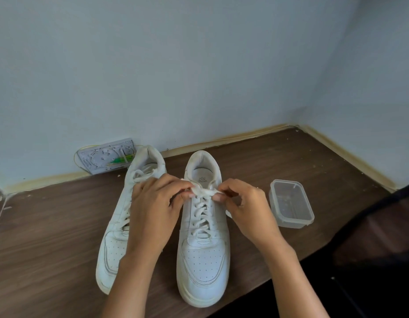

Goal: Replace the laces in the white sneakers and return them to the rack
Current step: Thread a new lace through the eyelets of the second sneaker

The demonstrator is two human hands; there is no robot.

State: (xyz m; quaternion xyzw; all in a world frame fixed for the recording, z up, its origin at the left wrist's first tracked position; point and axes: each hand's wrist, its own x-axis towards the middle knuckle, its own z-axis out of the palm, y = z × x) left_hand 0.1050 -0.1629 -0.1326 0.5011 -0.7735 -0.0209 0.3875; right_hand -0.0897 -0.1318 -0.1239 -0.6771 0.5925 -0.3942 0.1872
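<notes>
Two white sneakers stand side by side on a dark wooden table, toes toward me. The right sneaker (202, 255) is laced up its front with a white lace (202, 211). My left hand (153, 207) and my right hand (247, 207) hover over its upper eyelets, each pinching an end of that lace, which bunches between my fingertips. The left sneaker (114, 246) lies partly behind my left forearm, its own lace loose near the collar.
A clear plastic container (290, 203) sits to the right of the shoes. A flat grey packet (107, 157) leans on the wall behind the left sneaker. Blue-grey walls meet at the back right corner. The table's front edge (290, 262) runs diagonally at the lower right.
</notes>
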